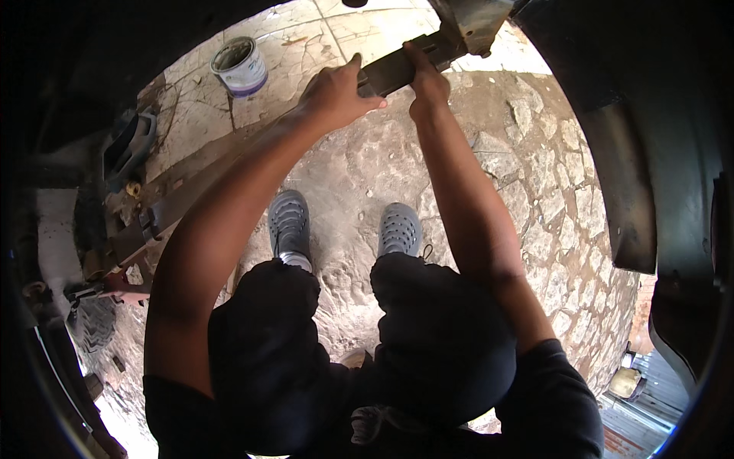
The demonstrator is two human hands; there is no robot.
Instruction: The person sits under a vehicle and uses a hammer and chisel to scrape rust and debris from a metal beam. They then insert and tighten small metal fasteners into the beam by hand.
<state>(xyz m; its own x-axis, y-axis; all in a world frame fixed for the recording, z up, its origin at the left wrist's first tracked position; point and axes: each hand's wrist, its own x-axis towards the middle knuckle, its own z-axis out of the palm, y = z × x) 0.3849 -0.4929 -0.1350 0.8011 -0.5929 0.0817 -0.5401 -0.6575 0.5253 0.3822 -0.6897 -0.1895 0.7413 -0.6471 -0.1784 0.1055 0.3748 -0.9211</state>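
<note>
Ahead of me, at the top of the view, a dark rectangular metal bar [388,73] slants up to the right. Its right end meets a metal bracket [478,29]. My left hand [336,98] is round the bar's left end, with the thumb pointing along its lower side. Farther along, my right hand [430,83] grips the same bar, a digit lying over its upper face. The undersides of both grips are hidden. Both my arms are stretched forward over my bent knees.
A white bucket [243,73] with a stained rim stands on cracked tiles at the far left. A long rusty beam [180,200] runs along my left. Dark panels [650,153] hang close on the right. Uneven stone paving [547,176] lies under my grey clogs [400,228].
</note>
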